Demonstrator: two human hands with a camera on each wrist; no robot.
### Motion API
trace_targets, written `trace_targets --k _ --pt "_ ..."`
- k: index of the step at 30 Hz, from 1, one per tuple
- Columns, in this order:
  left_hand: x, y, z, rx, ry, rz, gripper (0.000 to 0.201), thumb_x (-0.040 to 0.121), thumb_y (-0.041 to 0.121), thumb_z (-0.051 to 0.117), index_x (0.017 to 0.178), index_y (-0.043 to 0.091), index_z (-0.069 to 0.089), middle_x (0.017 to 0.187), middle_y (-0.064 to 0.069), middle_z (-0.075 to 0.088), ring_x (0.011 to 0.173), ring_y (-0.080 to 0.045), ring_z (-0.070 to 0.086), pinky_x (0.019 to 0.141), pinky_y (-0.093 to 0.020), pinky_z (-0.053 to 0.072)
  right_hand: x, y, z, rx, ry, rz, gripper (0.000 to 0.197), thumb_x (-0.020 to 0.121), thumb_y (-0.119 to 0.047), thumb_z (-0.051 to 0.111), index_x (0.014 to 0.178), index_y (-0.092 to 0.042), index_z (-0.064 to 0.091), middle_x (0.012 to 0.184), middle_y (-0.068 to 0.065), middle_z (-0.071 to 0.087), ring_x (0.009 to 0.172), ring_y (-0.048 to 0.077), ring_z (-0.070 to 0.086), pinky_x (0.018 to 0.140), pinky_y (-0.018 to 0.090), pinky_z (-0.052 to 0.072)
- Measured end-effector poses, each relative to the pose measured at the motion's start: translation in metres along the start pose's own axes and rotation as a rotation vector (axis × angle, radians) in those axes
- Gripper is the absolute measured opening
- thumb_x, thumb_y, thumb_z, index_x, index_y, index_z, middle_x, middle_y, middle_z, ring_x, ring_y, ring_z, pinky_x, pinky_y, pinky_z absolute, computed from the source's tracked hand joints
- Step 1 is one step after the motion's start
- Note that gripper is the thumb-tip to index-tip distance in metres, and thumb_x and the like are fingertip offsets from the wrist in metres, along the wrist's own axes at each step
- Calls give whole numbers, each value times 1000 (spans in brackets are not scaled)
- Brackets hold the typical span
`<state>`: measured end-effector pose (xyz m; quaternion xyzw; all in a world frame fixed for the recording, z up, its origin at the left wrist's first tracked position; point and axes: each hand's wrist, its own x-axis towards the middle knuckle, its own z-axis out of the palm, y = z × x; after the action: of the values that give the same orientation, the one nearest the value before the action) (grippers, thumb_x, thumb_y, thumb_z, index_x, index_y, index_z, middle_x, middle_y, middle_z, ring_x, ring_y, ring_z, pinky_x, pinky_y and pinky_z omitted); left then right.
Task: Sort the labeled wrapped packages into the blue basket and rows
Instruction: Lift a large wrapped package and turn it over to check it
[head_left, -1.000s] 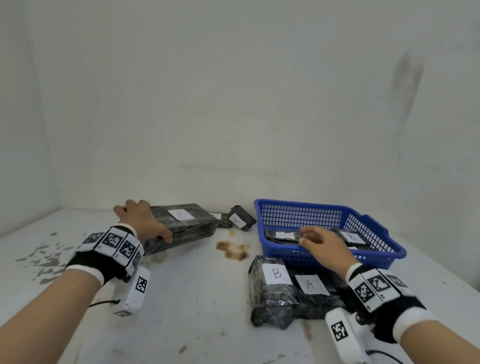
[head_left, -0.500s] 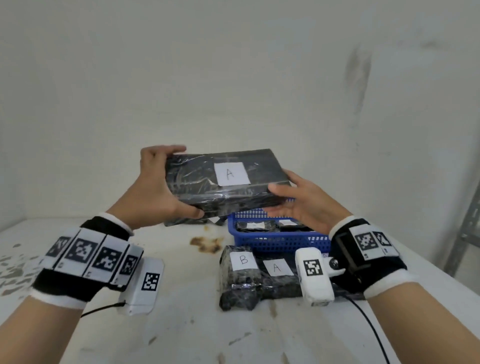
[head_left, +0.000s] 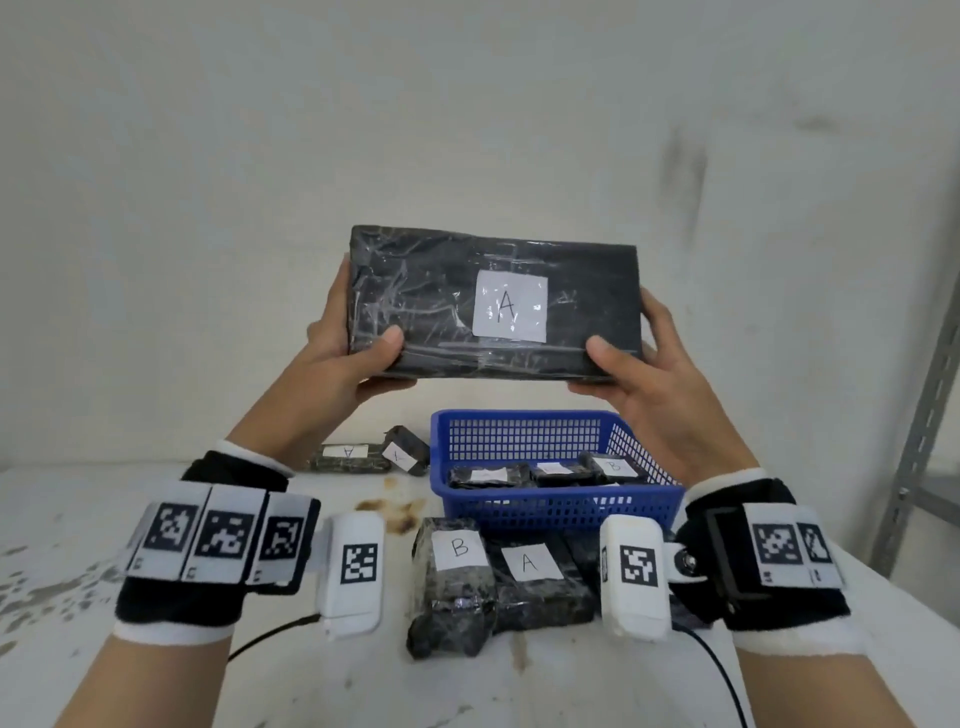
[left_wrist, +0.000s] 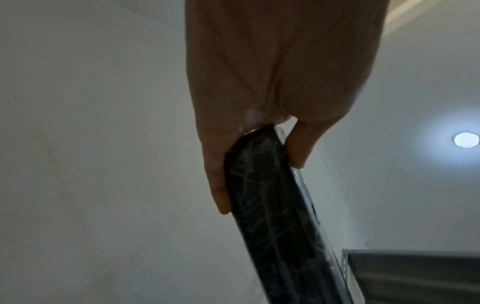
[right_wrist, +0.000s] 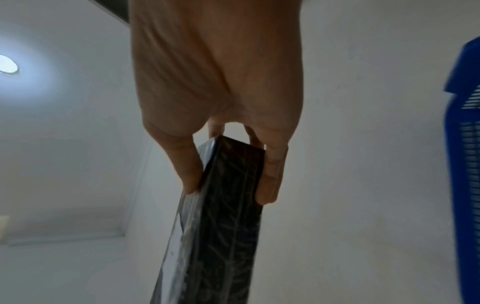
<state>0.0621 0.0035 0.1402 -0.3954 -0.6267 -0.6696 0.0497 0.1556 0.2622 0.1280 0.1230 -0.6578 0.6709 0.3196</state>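
Two hands clamp one big package (head_left: 493, 301): left hand (head_left: 345, 358) grips its left end, right hand (head_left: 641, 374) its right end, thumbs on the face. Package held up above the blue basket (head_left: 550, 506), "A" label facing the head camera. Smaller packages labelled B (head_left: 452, 582) and A (head_left: 535, 582) lie on the counter (head_left: 130, 675) just before the basket. Judgement: read the label, keep both grips level, lower it into the A row.

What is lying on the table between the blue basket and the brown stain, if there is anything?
Nothing: in the head view the table is bare between the blue basket and the brown stain.
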Motion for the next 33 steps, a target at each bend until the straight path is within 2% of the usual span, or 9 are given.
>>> trace_targets --k 4,8,13,17,20,23,25,28,33 --pt "-2 3 2 -25 160 87 72 91 13 60 149 40 27 126 -9 59 103 -23 69 85 -40 58 8 -16 6 -80 -20 -29 67 85 -23 68 144 -35 41 111 5 73 100 24 72 85 40 57" --pt "1 4 4 -42 279 178 65 94 11 57 147 36 31 125 -5 61 105 -18 68 85 -42 58 20 -20 15 -195 36 -81 57 94 -23 66 143 -39 41 112 -1 74 101 17 71 83 34 55" --pt "1 -5 3 14 262 200 67 97 19 51 151 41 19 134 14 54 110 -7 64 91 -37 56 22 -12 24 -296 67 -131 61 91 -31 69 144 -44 41 111 -7 75 104 12 70 89 31 52" --pt "2 -10 -1 88 188 173 76 92 26 57 150 47 11 144 16 46 123 -9 57 97 -34 52 19 2 30 -331 74 -126 63 91 -32 69 146 -41 41 118 -14 72 107 5 68 96 32 52" --pt "5 -17 -1 101 209 119 79 92 28 62 151 41 11 144 13 46 122 -7 57 102 -38 49 17 9 33 -374 96 -83 53 90 -39 68 140 -38 49 118 -18 70 108 2 67 101 37 52" --pt "6 -22 -1 155 255 75 84 80 39 74 148 31 25 130 13 58 117 -6 59 104 -41 45 15 10 36 -426 123 -39 46 86 -46 69 128 -36 55 109 -20 71 100 -2 67 97 32 54" --pt "6 -21 0 208 302 65 77 79 38 76 142 29 33 119 17 62 109 -2 61 100 -36 48 14 11 37 -441 123 -26 49 84 -47 71 128 -37 53 109 -20 70 99 -3 66 92 26 55" --pt "3 -16 4 338 355 41 77 74 43 76 139 30 36 110 25 57 97 12 56 83 -16 45 10 11 41 -471 119 -6 58 77 -50 77 128 -40 50 108 -23 68 96 -8 64 78 16 49" --pt "1 -14 9 421 373 24 87 65 50 80 136 28 34 105 29 52 95 13 51 74 -9 39 9 13 45 -481 158 -1 69 74 -51 79 133 -38 47 111 -23 65 99 -7 62 77 16 47"
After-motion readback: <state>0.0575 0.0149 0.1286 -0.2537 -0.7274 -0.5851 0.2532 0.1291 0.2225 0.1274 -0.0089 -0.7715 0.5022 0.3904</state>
